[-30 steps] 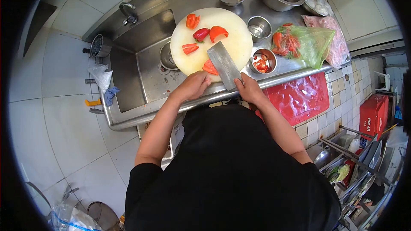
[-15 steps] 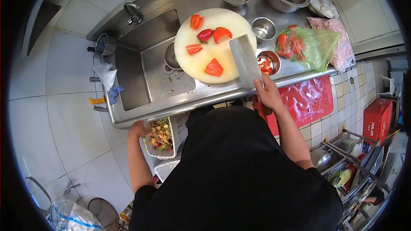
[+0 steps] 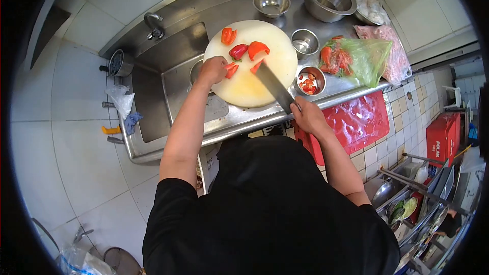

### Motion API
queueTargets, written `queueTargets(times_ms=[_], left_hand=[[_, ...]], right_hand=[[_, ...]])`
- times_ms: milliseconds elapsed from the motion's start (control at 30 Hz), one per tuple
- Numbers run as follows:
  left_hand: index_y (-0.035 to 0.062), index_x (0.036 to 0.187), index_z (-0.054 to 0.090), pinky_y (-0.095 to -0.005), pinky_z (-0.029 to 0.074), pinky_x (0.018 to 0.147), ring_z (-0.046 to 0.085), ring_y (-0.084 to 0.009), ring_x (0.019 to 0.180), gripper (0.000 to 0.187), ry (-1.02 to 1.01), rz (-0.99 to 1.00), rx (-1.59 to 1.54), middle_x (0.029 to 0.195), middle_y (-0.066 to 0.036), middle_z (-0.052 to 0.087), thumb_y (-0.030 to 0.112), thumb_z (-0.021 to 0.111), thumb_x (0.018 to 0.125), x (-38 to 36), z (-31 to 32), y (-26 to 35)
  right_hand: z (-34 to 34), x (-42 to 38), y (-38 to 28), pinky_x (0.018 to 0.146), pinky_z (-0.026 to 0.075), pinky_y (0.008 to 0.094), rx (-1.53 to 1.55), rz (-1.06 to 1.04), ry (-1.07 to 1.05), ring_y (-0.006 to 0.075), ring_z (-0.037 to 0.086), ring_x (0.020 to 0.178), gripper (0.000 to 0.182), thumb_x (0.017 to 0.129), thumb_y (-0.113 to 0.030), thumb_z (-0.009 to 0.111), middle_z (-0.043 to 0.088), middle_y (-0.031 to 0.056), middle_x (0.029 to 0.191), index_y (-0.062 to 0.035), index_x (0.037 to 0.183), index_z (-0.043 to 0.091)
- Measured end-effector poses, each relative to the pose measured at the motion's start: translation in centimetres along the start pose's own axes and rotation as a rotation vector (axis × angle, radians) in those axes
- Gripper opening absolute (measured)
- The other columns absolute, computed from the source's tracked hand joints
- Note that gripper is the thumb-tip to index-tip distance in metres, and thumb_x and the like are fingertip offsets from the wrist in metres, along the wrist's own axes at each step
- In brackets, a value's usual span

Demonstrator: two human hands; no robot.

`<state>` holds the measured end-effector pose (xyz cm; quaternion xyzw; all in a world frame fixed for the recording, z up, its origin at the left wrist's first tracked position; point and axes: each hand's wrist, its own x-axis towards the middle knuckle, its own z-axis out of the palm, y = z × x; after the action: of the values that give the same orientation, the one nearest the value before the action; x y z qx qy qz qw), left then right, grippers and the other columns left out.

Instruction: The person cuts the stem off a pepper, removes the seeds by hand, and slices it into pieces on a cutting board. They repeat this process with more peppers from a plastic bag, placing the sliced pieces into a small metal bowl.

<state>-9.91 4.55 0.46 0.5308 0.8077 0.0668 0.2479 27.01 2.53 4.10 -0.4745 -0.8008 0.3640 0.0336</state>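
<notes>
My right hand [image 3: 308,117] is closed round the handle of a cleaver [image 3: 275,87]. The blade slants across the right part of a round white cutting board [image 3: 244,97], its far end against a red pepper piece [image 3: 256,66] that it partly covers. At the board's left edge, my left hand [image 3: 213,71] has its fingers curled onto another red pepper piece [image 3: 232,70]. Farther back on the board lie a dark red pepper chunk [image 3: 238,51], a curved red pepper piece [image 3: 259,50] and an orange-red pepper piece [image 3: 228,35].
A steel sink [image 3: 147,97] with a faucet [image 3: 154,25] is on the left. Right of the board stand a small steel bowl [image 3: 304,44], a bowl of cut red pieces [image 3: 310,80] and a green plastic bag [image 3: 369,61]. Behind is a large steel bowl [image 3: 329,0]. A red board [image 3: 356,122] lies below the counter.
My left hand has come up from the food-scrap bin to the pepper on the board. The cleaver has swung left over the board, and the near pepper piece has shifted away from me.
</notes>
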Motion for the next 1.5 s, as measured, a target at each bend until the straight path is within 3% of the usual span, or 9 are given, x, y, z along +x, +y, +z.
queueTargets(times_ms=[67, 167, 267, 333, 400, 467, 900, 967, 1500], left_hand=[[0.0025, 0.102, 0.071, -0.0386, 0.056, 0.081, 0.072, -0.0288, 0.091, 0.027, 0.006, 0.053, -0.084, 0.094, -0.015, 0.074, 0.015, 0.072, 0.078, -0.5, 1.2, 0.1], [-0.0006, 0.085, 0.064, -0.0323, 0.056, 0.058, 0.069, -0.0153, 0.064, 0.020, -0.001, -0.056, -0.495, 0.076, -0.010, 0.070, 0.010, 0.077, 0.073, -1.8, 4.0, 0.7], [-0.0003, 0.088, 0.060, -0.0284, 0.057, 0.053, 0.066, -0.0140, 0.060, 0.018, -0.022, -0.170, -0.742, 0.078, -0.009, 0.067, 0.003, 0.074, 0.077, -4.7, 5.1, 3.1], [0.0000, 0.089, 0.058, -0.0284, 0.058, 0.053, 0.066, -0.0144, 0.060, 0.017, -0.033, -0.200, -0.814, 0.077, -0.009, 0.067, 0.002, 0.072, 0.079, -5.7, 5.8, 4.0], [0.0007, 0.087, 0.057, -0.0289, 0.058, 0.053, 0.066, -0.0151, 0.059, 0.016, -0.032, -0.256, -0.898, 0.076, -0.009, 0.066, 0.000, 0.071, 0.080, -6.7, 6.1, 4.6], [0.0011, 0.086, 0.056, -0.0288, 0.058, 0.052, 0.066, -0.0155, 0.058, 0.015, -0.024, -0.279, -0.907, 0.075, -0.009, 0.066, 0.000, 0.070, 0.080, -7.3, 6.3, 4.7], [-0.0013, 0.086, 0.059, -0.0284, 0.057, 0.052, 0.066, -0.0163, 0.058, 0.011, -0.056, -0.277, -0.983, 0.074, -0.010, 0.066, 0.002, 0.069, 0.082, -7.5, 6.7, 3.8], [-0.0016, 0.086, 0.059, -0.0284, 0.057, 0.052, 0.066, -0.0163, 0.058, 0.011, -0.062, -0.282, -0.991, 0.074, -0.010, 0.066, 0.001, 0.069, 0.083, -7.5, 6.5, 3.7], [-0.0021, 0.089, 0.061, -0.0283, 0.058, 0.054, 0.066, -0.0162, 0.058, 0.011, -0.114, -0.248, -1.058, 0.076, -0.010, 0.066, -0.001, 0.069, 0.082, -7.3, 6.6, 2.7]], right_hand=[[0.4, 0.2, 0.2, 0.077, 0.047, 0.0581, 0.079, 0.030, 0.143, 0.0520, 0.062, 0.090, 0.027, 0.099, -0.028, 0.055, 0.065, 0.0314, 0.088, -0.0011, 0.104, 0.056], [1.3, -0.7, 0.6, 0.079, 0.049, 0.0539, 0.266, 0.118, 0.070, 0.0514, 0.062, 0.095, 0.032, 0.100, -0.028, 0.054, 0.065, 0.0334, 0.095, 0.0028, 0.111, 0.056], [2.2, -1.4, -0.1, 0.083, 0.050, 0.0487, 0.376, 0.196, -0.019, 0.0494, 0.063, 0.099, 0.038, 0.100, -0.027, 0.054, 0.064, 0.0340, 0.101, 0.0055, 0.120, 0.056], [3.3, -1.3, 0.0, 0.081, 0.050, 0.0437, 0.378, 0.001, 0.098, 0.0335, 0.066, 0.087, 0.029, 0.101, -0.022, 0.053, 0.068, 0.0223, 0.091, 0.0033, 0.111, 0.059], [3.6, -1.0, -0.1, 0.085, 0.049, 0.0430, 0.378, 0.050, 0.074, 0.0362, 0.066, 0.093, 0.030, 0.101, -0.022, 0.053, 0.068, 0.0254, 0.098, 0.0035, 0.114, 0.060], [3.7, -0.7, -0.2, 0.086, 0.050, 0.0496, 0.341, 0.068, 0.011, 0.0502, 0.063, 0.102, 0.036, 0.099, -0.026, 0.053, 0.065, 0.0341, 0.102, 0.0045, 0.117, 0.058], [3.5, -0.7, 0.0, 0.090, 0.049, 0.0482, 0.328, 0.053, -0.066, 0.0477, 0.063, 0.106, 0.034, 0.100, -0.025, 0.052, 0.066, 0.0317, 0.106, 0.0033, 0.118, 0.059], [4.4, -0.5, 0.7, 0.081, 0.049, 0.0448, 0.330, -0.003, 0.001, 0.0384, 0.066, 0.090, 0.032, 0.101, -0.026, 0.053, 0.066, 0.0269, 0.093, 0.0035, 0.111, 0.059], [3.6, 1.8, 0.0, 0.084, 0.050, 0.0467, 0.279, 0.073, -0.104, 0.0435, 0.066, 0.094, 0.036, 0.100, -0.029, 0.053, 0.068, 0.0291, 0.097, 0.0033, 0.113, 0.061]])
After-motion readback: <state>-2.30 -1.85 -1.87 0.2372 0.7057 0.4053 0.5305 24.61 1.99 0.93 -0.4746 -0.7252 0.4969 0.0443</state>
